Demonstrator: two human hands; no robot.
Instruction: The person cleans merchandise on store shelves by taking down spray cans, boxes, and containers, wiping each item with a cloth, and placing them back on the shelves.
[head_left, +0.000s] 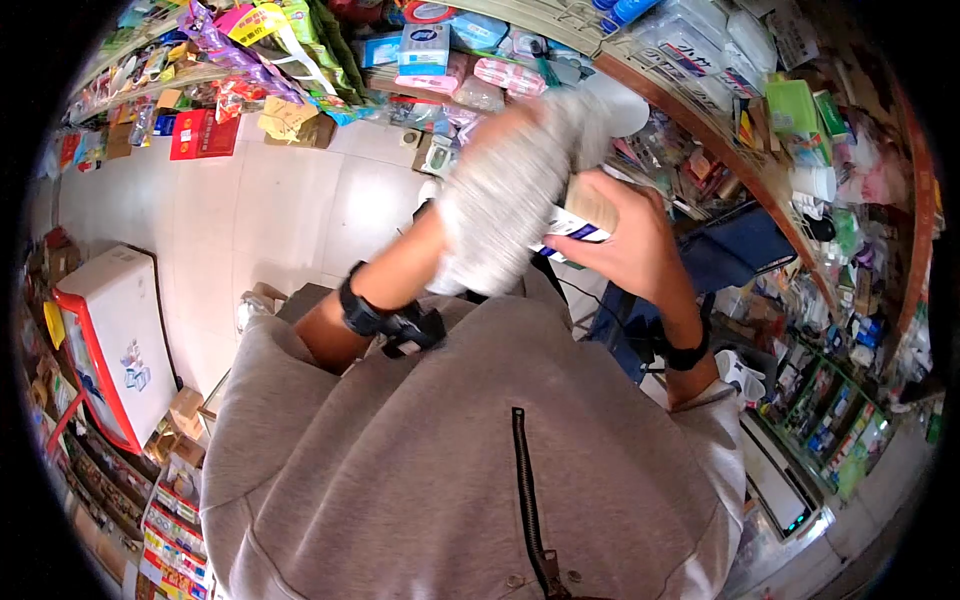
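A grey-white cloth (505, 195), streaked by motion, covers most of my left hand (508, 124). Only a blurred patch of skin shows near its top, and the fingers cannot be made out. My right hand (630, 238) is closed round a small box (582, 222), white with a dark purple stripe and a beige face, thumb below and fingers above. The cloth overlaps the left side of the box; whether they touch is unclear.
Shelves of packaged goods (425, 50) curve across the front. A wooden shelf edge (730, 150) runs down the right, near a dark blue chair (735, 245). On the left, a white and red freezer (125, 340) stands on the tiled floor (290, 210).
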